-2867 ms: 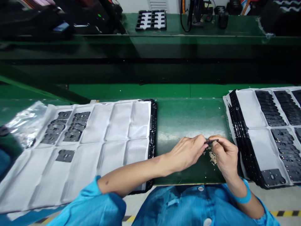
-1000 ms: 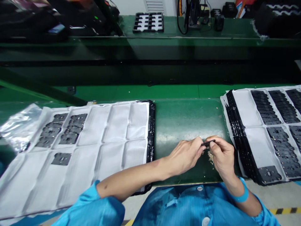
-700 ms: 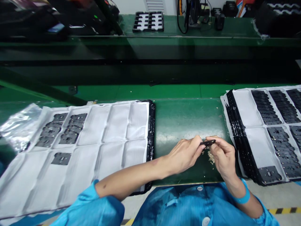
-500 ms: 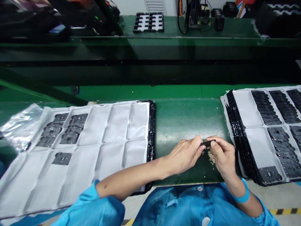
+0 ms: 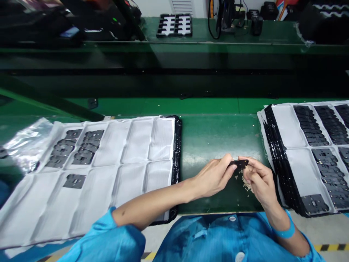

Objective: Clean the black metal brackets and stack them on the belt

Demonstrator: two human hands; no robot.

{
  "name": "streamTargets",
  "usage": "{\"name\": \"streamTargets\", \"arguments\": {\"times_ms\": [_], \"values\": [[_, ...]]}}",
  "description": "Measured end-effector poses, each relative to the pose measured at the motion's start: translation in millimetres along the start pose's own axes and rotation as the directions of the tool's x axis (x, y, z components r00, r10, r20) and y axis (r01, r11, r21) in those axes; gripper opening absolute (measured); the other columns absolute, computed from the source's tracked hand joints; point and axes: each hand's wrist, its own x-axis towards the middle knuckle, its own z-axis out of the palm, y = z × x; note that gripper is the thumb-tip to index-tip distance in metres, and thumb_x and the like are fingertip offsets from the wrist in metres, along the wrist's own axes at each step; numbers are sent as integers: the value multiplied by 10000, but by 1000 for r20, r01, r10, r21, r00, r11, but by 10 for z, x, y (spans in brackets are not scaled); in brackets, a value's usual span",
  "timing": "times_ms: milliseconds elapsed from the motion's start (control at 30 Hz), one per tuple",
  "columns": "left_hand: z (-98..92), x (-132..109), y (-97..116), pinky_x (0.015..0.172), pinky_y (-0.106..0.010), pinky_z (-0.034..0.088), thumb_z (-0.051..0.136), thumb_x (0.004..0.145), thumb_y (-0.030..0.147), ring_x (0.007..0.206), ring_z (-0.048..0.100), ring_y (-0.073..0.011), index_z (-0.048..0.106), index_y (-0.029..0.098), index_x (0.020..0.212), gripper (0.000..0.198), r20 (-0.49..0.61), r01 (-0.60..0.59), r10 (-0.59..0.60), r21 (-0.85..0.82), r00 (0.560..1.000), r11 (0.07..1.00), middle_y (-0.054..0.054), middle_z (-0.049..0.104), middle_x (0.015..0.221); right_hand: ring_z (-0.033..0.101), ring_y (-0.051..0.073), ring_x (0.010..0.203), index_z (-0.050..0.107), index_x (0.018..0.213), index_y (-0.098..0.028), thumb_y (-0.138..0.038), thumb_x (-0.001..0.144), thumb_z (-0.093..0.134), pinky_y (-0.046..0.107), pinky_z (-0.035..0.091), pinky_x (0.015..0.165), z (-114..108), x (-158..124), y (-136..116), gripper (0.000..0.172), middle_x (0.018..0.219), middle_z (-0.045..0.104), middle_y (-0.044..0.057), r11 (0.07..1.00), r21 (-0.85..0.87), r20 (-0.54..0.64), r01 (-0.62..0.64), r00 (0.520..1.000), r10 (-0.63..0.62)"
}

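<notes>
Both my hands meet over the green bench [image 5: 218,134] between two trays. My left hand [image 5: 214,176] pinches one end of a small flat black part [image 5: 239,163]. My right hand [image 5: 259,180] holds the other end with curled fingers. Just below the part lies a little heap of pale shavings [image 5: 247,185]. At the left, a white-lined tray [image 5: 136,153] holds a few stacks of the same black parts [image 5: 81,153] and one single part [image 5: 74,181]. A stack of trays [image 5: 286,131] on the right carries rows of black parts [image 5: 324,160].
A crumpled clear plastic bag [image 5: 24,142] lies at the far left. Beyond the bench runs a dark conveyor channel, and behind it a green shelf bears a small black tray [image 5: 174,24], cables and dark equipment. The bench's front edge is just before my blue smock.
Hands stay in the same spot, working the small black part. The part has tilted slightly and my right fingers have shifted along it. The view drifted a little.
</notes>
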Motion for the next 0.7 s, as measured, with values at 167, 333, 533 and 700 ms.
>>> {"name": "streamTargets", "arguments": {"times_ms": [167, 333, 533, 700], "values": [[-100, 32, 26, 628, -292, 397, 419, 1063, 326, 629, 503, -156, 434, 243, 977, 121, 23, 58, -55, -150, 998, 987, 49, 526, 731, 477, 123, 533, 751, 988, -202, -370, 1031, 650, 250, 397, 515, -44, 40, -160, 200, 637, 536, -48, 972, -233, -23, -21, 1000, 17], [-126, 24, 49, 722, -301, 462, 398, 1053, 282, 734, 550, -161, 521, 216, 983, 156, -17, 53, -62, -349, 998, 936, 15, 574, 793, 540, 123, 521, 657, 795, -211, -391, 1073, 644, 247, 453, 532, 63, 27, -257, 331, 615, 575, -36, 949, -307, -55, 70, 994, -92], [11, -3, 32, 671, -292, 454, 402, 1065, 343, 656, 513, -138, 520, 197, 992, 201, -82, -25, -34, -624, 996, 781, 16, 515, 772, 612, 145, 590, 713, 812, -209, -308, 1080, 639, 263, 511, 578, 170, -23, -293, 295, 698, 643, 5, 925, -332, -83, 186, 971, -225], [74, -18, 42, 526, -240, 382, 484, 1042, 392, 591, 499, -105, 552, 171, 1125, 246, -66, 12, -101, -775, 993, 631, -9, 540, 861, 643, 169, 594, 749, 882, -217, -298, 1073, 649, 285, 533, 578, 208, -56, -280, 231, 706, 671, 15, 924, -335, -135, 184, 961, -240]]}}
